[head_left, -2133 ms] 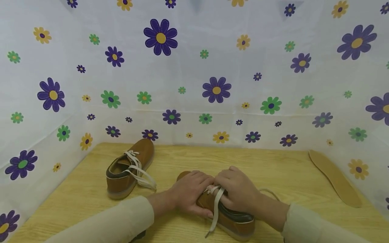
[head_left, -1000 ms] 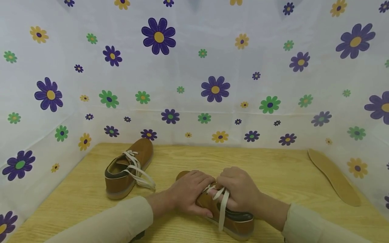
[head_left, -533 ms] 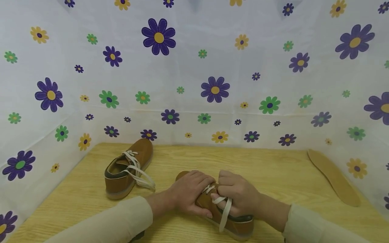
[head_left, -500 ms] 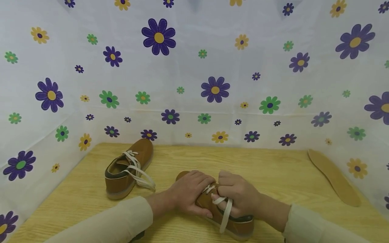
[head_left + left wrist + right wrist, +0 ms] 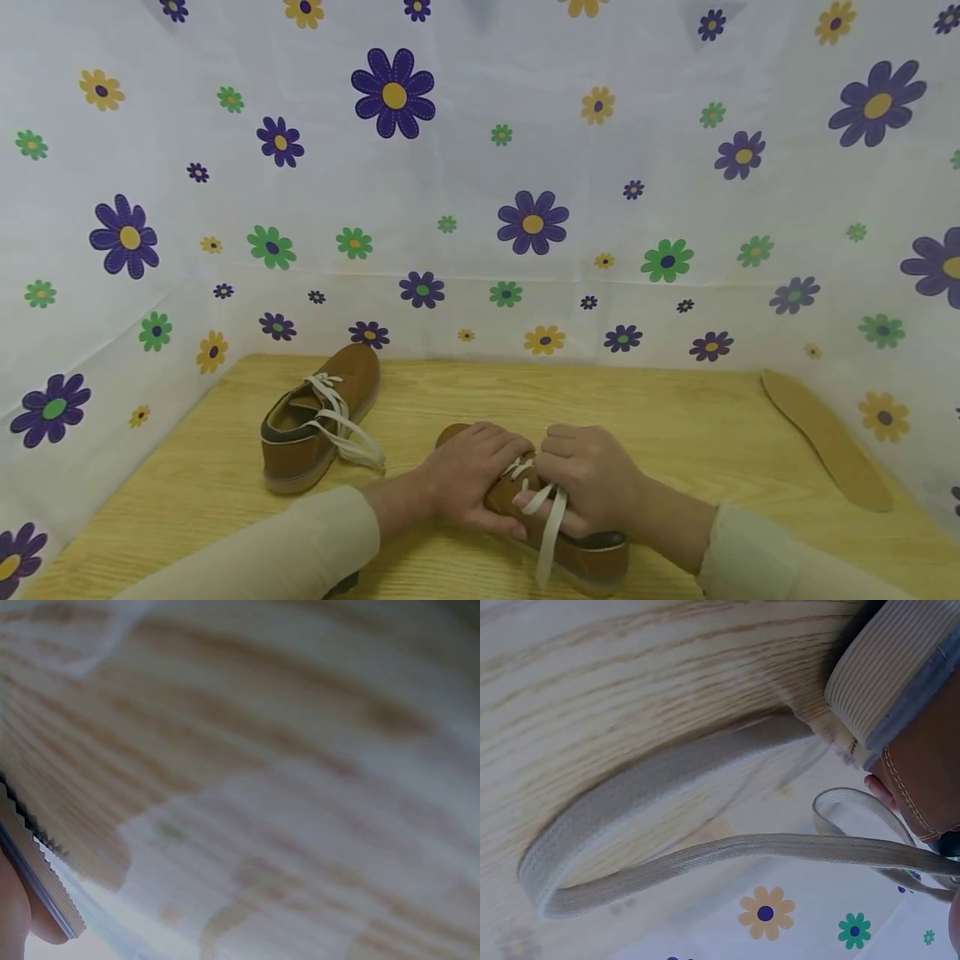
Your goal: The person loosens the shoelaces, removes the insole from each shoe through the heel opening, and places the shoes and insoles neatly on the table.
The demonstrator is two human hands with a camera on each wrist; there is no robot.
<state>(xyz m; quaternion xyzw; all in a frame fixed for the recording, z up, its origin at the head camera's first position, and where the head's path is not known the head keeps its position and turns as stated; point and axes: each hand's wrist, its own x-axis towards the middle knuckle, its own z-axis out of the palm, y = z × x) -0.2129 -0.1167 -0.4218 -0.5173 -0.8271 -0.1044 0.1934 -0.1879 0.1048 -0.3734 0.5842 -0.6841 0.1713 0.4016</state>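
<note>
A brown leather shoe (image 5: 510, 497) with white laces sits in front of me on the table, its toe pointing away to the left. My left hand (image 5: 476, 479) grips its toe end from above, thumb along the near side. At the shoe's opening, my right hand (image 5: 588, 479) has curled fingers and pinches the white shoelace (image 5: 551, 533), one end of which dangles over the near side. Its fingertips are partly hidden. In the right wrist view, a long lace loop (image 5: 667, 765) lies beside the shoe. The left wrist view catches the ribbed sole (image 5: 45, 870).
Another brown shoe (image 5: 326, 417) with loose white laces stands at the back left. A tan insole (image 5: 825, 442) lies at the table's right edge. A flowered white sheet (image 5: 465, 167) encloses the wooden table (image 5: 420, 383) at the back and sides. Something dark shows beneath the left sleeve.
My right hand has shifted slightly toward me, away from the left hand, uncovering more lacing. The dangling lace has shifted right and its end hangs differently. The left hand stays in place.
</note>
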